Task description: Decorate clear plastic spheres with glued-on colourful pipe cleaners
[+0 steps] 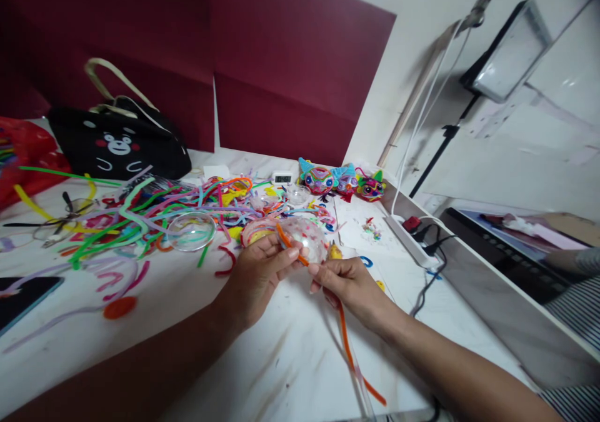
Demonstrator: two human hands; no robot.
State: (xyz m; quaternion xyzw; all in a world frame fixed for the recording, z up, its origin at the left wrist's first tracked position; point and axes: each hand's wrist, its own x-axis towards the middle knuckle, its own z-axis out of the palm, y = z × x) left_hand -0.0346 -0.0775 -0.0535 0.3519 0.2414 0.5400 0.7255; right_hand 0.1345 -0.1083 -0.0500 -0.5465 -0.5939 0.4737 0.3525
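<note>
As both hands [260,271] [355,286] pinch it, an orange strip [345,336] trails below.

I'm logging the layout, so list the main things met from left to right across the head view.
Dark flat device, orange disc, clear round dish, left hand, right hand, white power strip, floodlight.

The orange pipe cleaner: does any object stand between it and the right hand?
Nothing visible stands between: the right hand has its fingers on the orange pipe cleaner, beside the clear dome in the left hand.
</note>
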